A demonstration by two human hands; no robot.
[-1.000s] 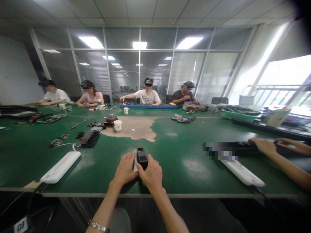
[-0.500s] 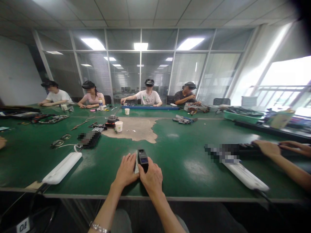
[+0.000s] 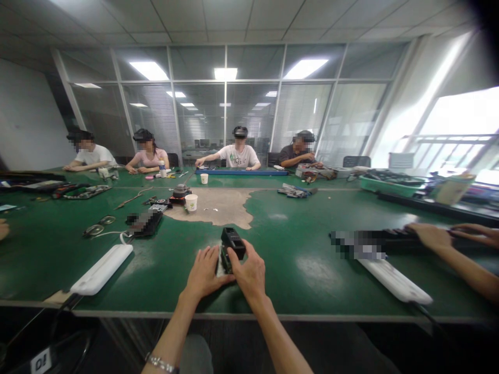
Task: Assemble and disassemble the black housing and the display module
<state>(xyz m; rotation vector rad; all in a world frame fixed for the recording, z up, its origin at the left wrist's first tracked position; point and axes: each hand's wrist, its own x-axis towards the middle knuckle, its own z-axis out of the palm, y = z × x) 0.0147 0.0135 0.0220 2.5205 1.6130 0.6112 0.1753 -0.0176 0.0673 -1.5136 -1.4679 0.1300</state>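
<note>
Near the front edge of the table, a small black box-shaped housing [image 3: 234,243] with slots in its top is tilted up between my hands. My right hand [image 3: 250,270] grips it, thumb on the near side and fingers round the right. Just below and to the left shows a dark greenish part that looks like a circuit board [image 3: 225,262], with a pale strip [image 3: 220,267] beside it. My left hand [image 3: 205,271] is closed against this lower part from the left, its thumb stretched along the near side. My palms hide much of the lower part.
White power strips lie at the left [image 3: 102,270] and right [image 3: 393,280]. Paper cups [image 3: 191,202], glasses [image 3: 99,226] and grey gloves [image 3: 294,191] lie farther off. Another person's hands [image 3: 432,238] work at the right; several people sit across the table [image 3: 296,259].
My right hand has raised and tilted the black housing up and to the right, uncovering the greenish part below. My left hand has stayed nearly in place.
</note>
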